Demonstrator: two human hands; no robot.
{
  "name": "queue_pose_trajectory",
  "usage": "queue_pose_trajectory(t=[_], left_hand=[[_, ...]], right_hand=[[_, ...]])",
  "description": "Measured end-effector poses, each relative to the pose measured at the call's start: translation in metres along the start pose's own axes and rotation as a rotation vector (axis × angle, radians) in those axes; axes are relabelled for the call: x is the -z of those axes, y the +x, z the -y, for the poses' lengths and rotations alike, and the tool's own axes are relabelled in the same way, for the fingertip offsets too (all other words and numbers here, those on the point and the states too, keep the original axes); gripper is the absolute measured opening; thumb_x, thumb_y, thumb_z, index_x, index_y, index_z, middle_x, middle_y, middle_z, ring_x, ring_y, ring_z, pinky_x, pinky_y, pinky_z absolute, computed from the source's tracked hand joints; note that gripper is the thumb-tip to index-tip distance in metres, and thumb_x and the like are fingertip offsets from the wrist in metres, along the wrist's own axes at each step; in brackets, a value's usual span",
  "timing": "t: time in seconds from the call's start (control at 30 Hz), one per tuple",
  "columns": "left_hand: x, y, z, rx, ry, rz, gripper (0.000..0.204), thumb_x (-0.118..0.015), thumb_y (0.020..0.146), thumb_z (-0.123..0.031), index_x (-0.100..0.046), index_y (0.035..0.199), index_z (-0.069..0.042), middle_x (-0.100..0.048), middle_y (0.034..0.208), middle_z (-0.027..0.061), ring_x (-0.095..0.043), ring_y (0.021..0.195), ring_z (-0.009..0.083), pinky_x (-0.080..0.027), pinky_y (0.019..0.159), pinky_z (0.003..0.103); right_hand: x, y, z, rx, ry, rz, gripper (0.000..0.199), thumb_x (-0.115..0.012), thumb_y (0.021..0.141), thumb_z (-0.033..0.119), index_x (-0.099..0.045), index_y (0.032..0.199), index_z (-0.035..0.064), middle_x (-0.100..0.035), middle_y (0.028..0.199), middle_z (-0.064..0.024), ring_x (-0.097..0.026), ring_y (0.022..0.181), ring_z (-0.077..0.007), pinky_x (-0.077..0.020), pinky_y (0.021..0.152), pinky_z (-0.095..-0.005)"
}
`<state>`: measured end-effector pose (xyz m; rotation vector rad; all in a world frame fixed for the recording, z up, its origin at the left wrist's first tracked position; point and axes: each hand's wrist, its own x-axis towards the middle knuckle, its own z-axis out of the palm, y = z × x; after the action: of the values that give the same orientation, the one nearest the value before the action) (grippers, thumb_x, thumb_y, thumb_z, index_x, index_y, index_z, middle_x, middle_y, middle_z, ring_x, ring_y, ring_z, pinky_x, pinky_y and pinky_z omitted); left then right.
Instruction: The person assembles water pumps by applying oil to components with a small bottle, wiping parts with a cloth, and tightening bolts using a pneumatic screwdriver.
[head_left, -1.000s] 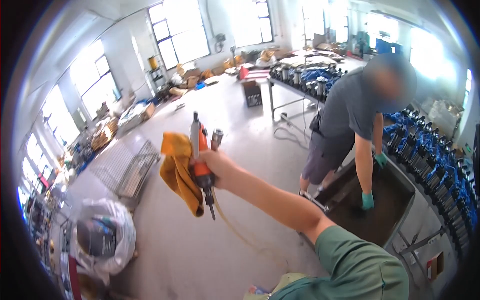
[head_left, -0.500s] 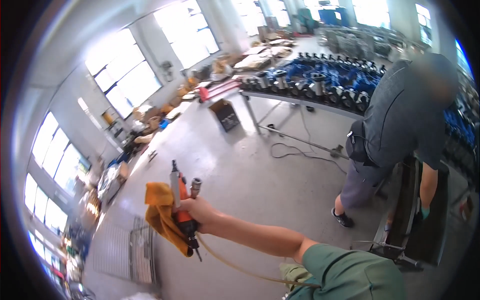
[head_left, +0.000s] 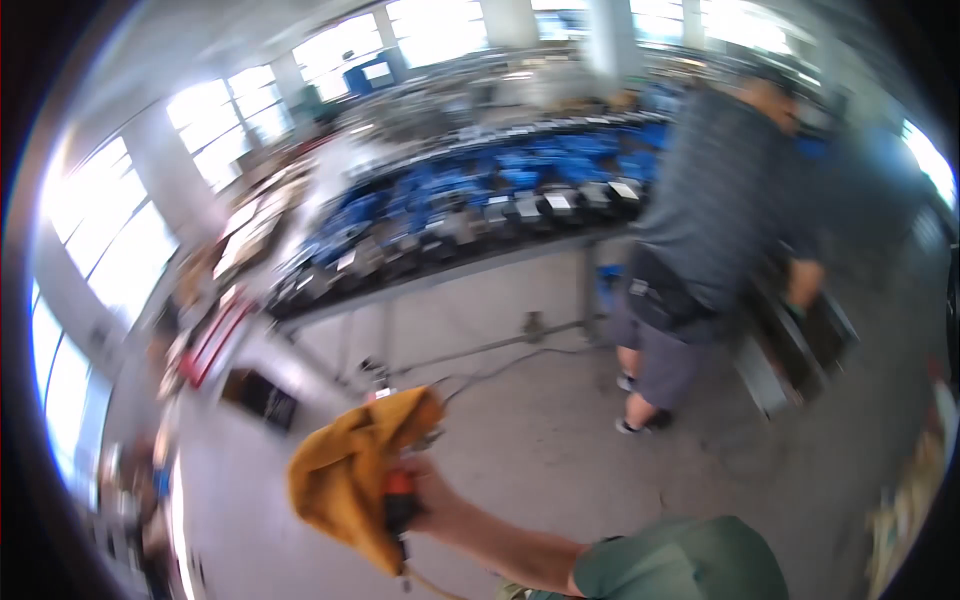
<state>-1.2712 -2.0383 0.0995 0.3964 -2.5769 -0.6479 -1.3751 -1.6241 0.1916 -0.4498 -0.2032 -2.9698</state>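
My right hand (head_left: pixel 432 497) reaches in from the lower right, its forearm below a green sleeve (head_left: pixel 690 562). Its fingers are wrapped round an orange and black hand tool (head_left: pixel 401 497) with a thin hose running down from its lower end. A mustard-yellow cloth (head_left: pixel 345 478) hangs over the tool's left side and hides much of it. Metal parts of the tool's upper end show blurred above the cloth. My left hand is out of view.
A long metal table (head_left: pixel 440 272) bears rows of blue and dark metal parts (head_left: pixel 500 172). A co-worker (head_left: pixel 700 215) bends over a dark trough-like frame (head_left: pixel 790 350) at the right. A dark open box (head_left: pixel 258 398) and a red pallet jack-like item (head_left: pixel 215 340) stand left.
The view has swung to the right, so the table and co-worker sit further left. My right hand with the tool is lower in the picture, and the cloth covers more of the tool.
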Motion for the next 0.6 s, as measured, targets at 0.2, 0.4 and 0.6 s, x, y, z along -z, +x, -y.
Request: queue_pose_trajectory(t=[0.2,0.4,0.6], left_hand=[[-0.195,0.274,-0.191,-0.558,-0.221,0.258,0.030,-0.078,0.089,-0.029,-0.076,0.095,0.000,-0.073,0.082,0.0137,-0.065,0.072,0.0263,-0.053,0.072,0.042],[-0.304,0.488,-0.363,-0.832,-0.405,0.237,0.028,-0.077,0.089,-0.029,-0.077,0.095,-0.001,-0.073,0.082,0.0139,-0.066,0.074,0.0263,-0.054,0.074,0.042],[-0.423,0.803,-0.510,-1.007,-0.428,0.190,0.027,-0.077,0.089,-0.029,-0.077,0.094,-0.002,-0.074,0.083,0.0141,-0.068,0.077,0.0262,-0.055,0.075,0.042]], right_hand=[[0.021,0.129,0.049,0.423,-0.036,-0.174,0.042,-0.072,0.085,0.025,-0.063,0.122,0.0066,-0.072,0.112,-0.0094,-0.072,0.098,-0.0240,-0.0582,0.097,-0.0377],[0.039,0.200,0.101,0.946,-0.162,-0.102,0.047,-0.072,0.086,0.021,-0.061,0.128,0.0051,-0.072,0.119,-0.0123,-0.073,0.103,-0.0276,-0.0596,0.097,-0.0430],[0.108,0.294,0.121,1.247,-0.165,-0.032,0.047,-0.068,0.090,0.027,-0.060,0.132,0.0070,-0.070,0.124,-0.0115,-0.070,0.110,-0.0262,-0.0574,0.100,-0.0440]])
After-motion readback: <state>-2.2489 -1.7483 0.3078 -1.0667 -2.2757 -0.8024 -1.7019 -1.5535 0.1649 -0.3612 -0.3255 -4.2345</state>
